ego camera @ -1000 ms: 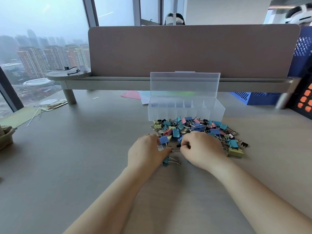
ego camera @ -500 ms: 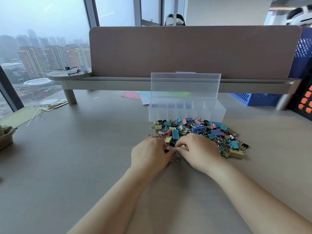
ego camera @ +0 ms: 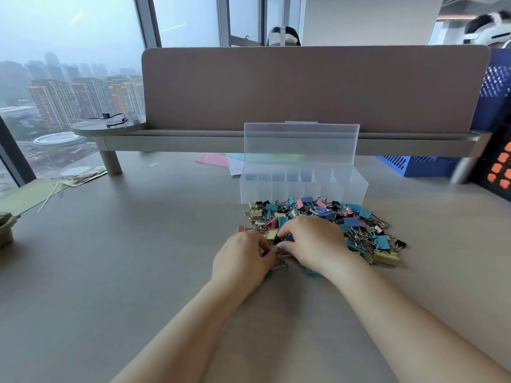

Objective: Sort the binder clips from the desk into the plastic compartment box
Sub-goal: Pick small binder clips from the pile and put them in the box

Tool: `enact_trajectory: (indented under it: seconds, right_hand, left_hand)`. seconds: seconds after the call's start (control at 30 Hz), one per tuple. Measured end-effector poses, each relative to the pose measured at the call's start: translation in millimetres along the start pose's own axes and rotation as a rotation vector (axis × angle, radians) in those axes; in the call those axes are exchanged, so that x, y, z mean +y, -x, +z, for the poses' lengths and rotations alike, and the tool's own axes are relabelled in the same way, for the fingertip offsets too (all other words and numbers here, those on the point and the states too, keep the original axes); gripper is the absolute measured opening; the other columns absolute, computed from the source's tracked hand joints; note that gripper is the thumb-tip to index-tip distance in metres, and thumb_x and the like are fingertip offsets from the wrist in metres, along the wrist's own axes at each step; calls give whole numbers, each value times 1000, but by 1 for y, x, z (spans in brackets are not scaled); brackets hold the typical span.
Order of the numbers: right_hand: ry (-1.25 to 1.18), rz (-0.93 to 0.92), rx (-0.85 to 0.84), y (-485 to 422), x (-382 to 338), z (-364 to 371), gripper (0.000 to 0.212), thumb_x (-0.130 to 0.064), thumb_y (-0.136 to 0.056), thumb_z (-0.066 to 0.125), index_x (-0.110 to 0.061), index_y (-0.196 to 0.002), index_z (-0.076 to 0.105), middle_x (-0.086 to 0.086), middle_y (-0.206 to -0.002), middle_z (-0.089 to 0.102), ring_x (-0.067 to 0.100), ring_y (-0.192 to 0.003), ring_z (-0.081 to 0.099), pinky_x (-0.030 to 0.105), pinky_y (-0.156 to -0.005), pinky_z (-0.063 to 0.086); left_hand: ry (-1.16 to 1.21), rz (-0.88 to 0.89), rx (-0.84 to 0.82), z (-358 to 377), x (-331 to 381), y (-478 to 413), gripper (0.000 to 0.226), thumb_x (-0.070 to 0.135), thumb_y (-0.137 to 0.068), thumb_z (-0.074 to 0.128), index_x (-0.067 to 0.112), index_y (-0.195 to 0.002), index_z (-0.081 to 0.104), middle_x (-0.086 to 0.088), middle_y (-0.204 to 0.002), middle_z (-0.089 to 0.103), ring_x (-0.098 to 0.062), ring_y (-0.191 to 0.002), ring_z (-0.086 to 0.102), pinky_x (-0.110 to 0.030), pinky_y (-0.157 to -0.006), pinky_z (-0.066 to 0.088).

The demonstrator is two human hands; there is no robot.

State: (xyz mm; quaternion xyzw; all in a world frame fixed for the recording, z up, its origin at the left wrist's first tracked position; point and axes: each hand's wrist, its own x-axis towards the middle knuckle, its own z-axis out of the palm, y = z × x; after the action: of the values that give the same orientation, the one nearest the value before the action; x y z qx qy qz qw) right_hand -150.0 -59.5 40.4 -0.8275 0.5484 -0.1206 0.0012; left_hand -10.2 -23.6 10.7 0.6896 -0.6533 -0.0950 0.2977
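A pile of coloured binder clips (ego camera: 356, 217) lies on the desk in front of a clear plastic compartment box (ego camera: 304, 189). The box's lid (ego camera: 301, 145) stands open, and its compartments look empty. My left hand (ego camera: 243, 258) is at the pile's near left edge, fingers curled round a clip whose wire handles (ego camera: 279, 264) stick out below it. My right hand (ego camera: 315, 241) rests on the pile beside it. Its thumb and forefinger pinch a blue clip (ego camera: 287, 238). The two hands almost touch. A teal clip (ego camera: 312, 272) peeks out under my right wrist.
A desk divider panel (ego camera: 304, 87) with a low shelf (ego camera: 193, 139) runs behind the box. Pink and pale paper sheets (ego camera: 215, 160) lie left of the box. Blue crates (ego camera: 414, 164) stand at the right. Papers and small items lie near the window at the far left.
Both hands have shifted slightly forward into the near edge of the pile and drawn closer together, fingers working at the clips there. The box and lid have stayed put.
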Motion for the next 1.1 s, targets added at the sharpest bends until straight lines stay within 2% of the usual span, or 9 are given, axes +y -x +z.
enact_trajectory:
  seconds: [0.13,0.33,0.5,0.67,0.73,0.8,0.9,1.0,1.1]
  right_hand:
    - [98,-40,-21,-7,-3,3,15,-34,-91,59,-22,-94,69,0,-95,67,25,-90,61,28,-60,38]
    - [117,-84,-30,-4,3,2,23,-32,-99,46,-20,-100,65,1,-101,63,25,-93,60,32,-67,44]
    - [68,-78,11,-2,5,4,28,-33,-101,39,-19,-95,62,-1,-99,60,22,-90,58,31,-65,42]
    - [-483,64,42,-4,8,-1,25,-29,-99,47,-15,-90,66,7,-98,69,29,-101,61,38,-81,46]
    - [-875,201,17,-5,10,-8,24,-23,-99,49,-5,-98,65,8,-89,67,23,-81,64,36,-68,47]
    - [-1403,384,-48,-8,14,-16,19,-16,-97,47,-3,-89,58,1,-69,49,11,-45,39,21,-38,30]
    - [-1943,541,-145,-11,23,-22,19,-14,-91,40,-10,-77,51,1,-64,44,7,-41,30,15,-30,21]
    - [-2012,558,-156,-18,24,-24,30,-25,-94,43,-12,-68,51,3,-65,49,9,-44,39,13,-29,22]
    - [-1834,496,-155,-27,19,-23,22,-22,-92,58,-13,-72,51,2,-65,53,7,-45,41,13,-29,22]
  left_hand:
    - [36,-6,-50,-1,-2,0,21,41,-81,67,24,-94,65,8,-78,53,-19,-86,57,-27,-61,37]
    - [148,-58,-10,-7,-5,2,23,43,-75,74,22,-82,66,12,-62,47,-3,-60,44,-18,-51,31]
    - [123,-74,-51,-8,-1,3,17,38,-75,74,24,-75,64,11,-65,50,-12,-67,49,-22,-58,39]
    - [123,-68,-57,-7,2,2,14,35,-75,73,23,-74,66,10,-61,49,-15,-66,53,-22,-57,39]
    - [163,-54,-38,-9,5,3,15,33,-78,71,21,-72,65,10,-57,47,-9,-57,46,-20,-51,35]
    - [391,-145,-21,-15,11,2,23,29,-82,69,15,-66,60,8,-50,40,-7,-45,35,-17,-42,27]
    - [1003,-437,-89,-32,13,-8,23,22,-89,60,12,-71,50,3,-57,32,-9,-43,21,-17,-39,16]
    - [1459,-641,-187,-44,7,-22,21,18,-90,47,13,-69,48,0,-60,40,-6,-41,27,-11,-32,19]
    - [1613,-690,-210,-47,1,-36,23,15,-88,36,5,-75,53,-6,-63,53,-7,-40,35,-9,-31,23]
